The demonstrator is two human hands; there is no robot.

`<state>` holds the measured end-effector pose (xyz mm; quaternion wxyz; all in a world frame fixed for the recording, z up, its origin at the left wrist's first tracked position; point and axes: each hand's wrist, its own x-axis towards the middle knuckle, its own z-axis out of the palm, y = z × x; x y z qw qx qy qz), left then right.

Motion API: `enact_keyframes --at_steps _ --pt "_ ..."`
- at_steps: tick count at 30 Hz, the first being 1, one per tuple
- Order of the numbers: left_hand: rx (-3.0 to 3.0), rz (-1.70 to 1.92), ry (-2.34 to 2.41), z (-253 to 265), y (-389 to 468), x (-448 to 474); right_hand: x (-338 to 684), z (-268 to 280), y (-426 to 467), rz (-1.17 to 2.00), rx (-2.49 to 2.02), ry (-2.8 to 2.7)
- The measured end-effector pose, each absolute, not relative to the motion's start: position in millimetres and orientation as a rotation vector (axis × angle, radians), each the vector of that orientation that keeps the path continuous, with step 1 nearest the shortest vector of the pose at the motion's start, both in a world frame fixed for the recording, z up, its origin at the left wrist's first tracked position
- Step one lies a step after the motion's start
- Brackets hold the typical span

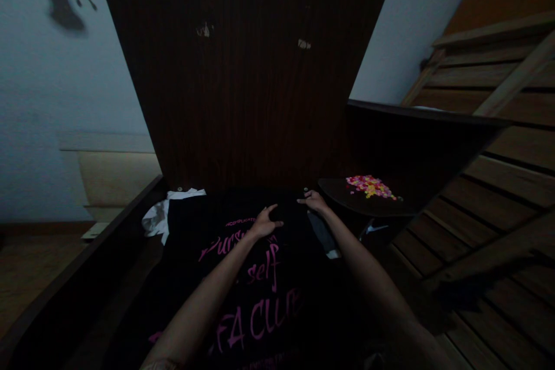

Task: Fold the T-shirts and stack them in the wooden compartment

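A black garment with pink lettering (pixel 264 272), which looks like a T-shirt, lies spread out in front of me. My left hand (pixel 265 223) rests on its upper middle, over part of the print, with thumb and forefinger apart. Near the garment's far right corner is my right hand (pixel 315 201), its visible fingers stretched out to the left and nothing seen in them. White cloth (pixel 158 218) sticks out from under the garment at the far left. Grey cloth (pixel 321 234) shows beside my right forearm. The dim light hides most folds and edges of the dark fabric.
A tall dark wooden panel (pixel 255 98) rises behind the garment. On the right, a dark rounded shelf (pixel 338 196) carries a pile of small pink, red and yellow pieces (pixel 372 186). Wooden slats (pixel 511 185) stand further right. A dark side rail (pixel 87 254) runs along the left.
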<state>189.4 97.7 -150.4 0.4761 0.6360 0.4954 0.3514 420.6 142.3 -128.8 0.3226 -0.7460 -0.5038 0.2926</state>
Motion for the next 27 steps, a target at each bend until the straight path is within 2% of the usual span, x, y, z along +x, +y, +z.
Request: enact_keyframes --at_steps 4,7,11,18,27 --pt "1.527 0.868 1.131 -152 97 189 424 -122 113 1.054 -1.851 -1.332" --pt "1.398 0.875 1.07 -154 97 190 430 -126 81 1.051 -1.703 -1.609" --pt "1.294 0.878 1.071 -156 95 193 436 -145 37 0.69 -1.504 -2.058" --pt "1.124 0.824 0.981 -149 83 203 431 -163 -7 -0.076 -1.618 -2.059" --pt "1.344 0.829 1.101 -152 86 204 418 -157 -20 -0.231 -1.711 -2.29"
